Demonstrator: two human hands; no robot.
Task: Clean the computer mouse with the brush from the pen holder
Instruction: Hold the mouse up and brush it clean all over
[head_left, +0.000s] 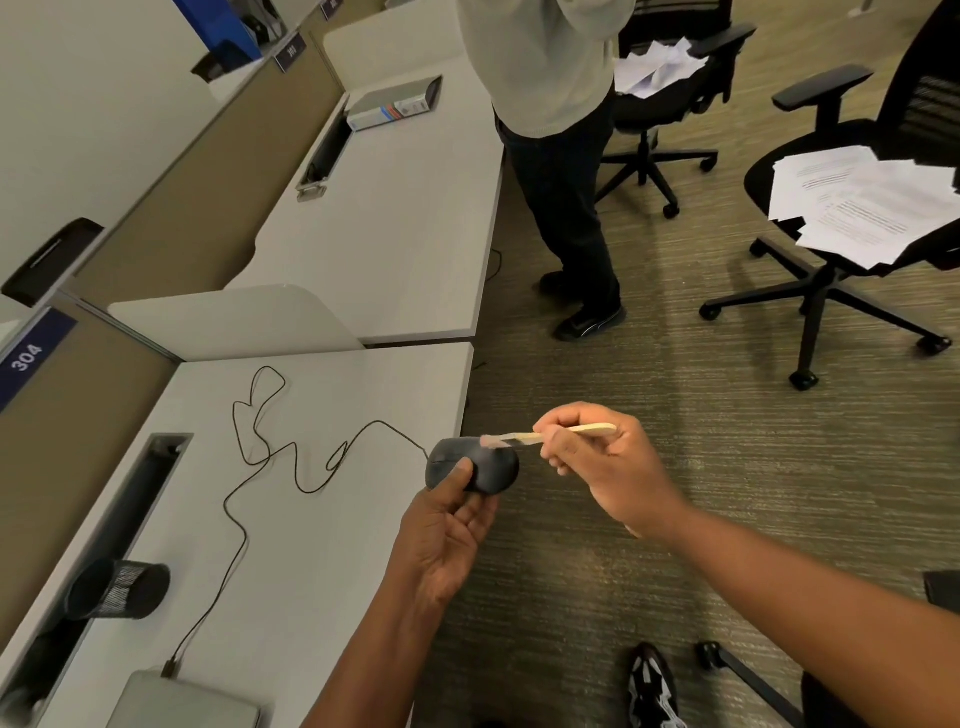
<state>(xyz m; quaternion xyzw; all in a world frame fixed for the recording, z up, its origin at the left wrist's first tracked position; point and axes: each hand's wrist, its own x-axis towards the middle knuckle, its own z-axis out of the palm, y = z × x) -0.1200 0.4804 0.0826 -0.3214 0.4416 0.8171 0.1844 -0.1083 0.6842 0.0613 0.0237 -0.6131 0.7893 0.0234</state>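
Observation:
My left hand (447, 525) grips a black computer mouse (480, 462) from below, lifted just past the desk's right edge, thumb on its near side. My right hand (602, 462) pinches a small brush (545, 435) with a pale wooden handle; its bristles touch the top of the mouse. The mouse's black cable (270, 457) loops across the white desk (291, 561) to a grey laptop (182, 701) at the near edge. A black mesh pen holder (117, 590) stands at the desk's left, by the cable slot.
A person (558, 130) in a light top and dark trousers stands beside the farther desk (384, 228), which holds a binder (395, 104). Two black office chairs (831, 260) carry loose papers (862, 202). Carpet lies to the right, my shoe (652, 686) below.

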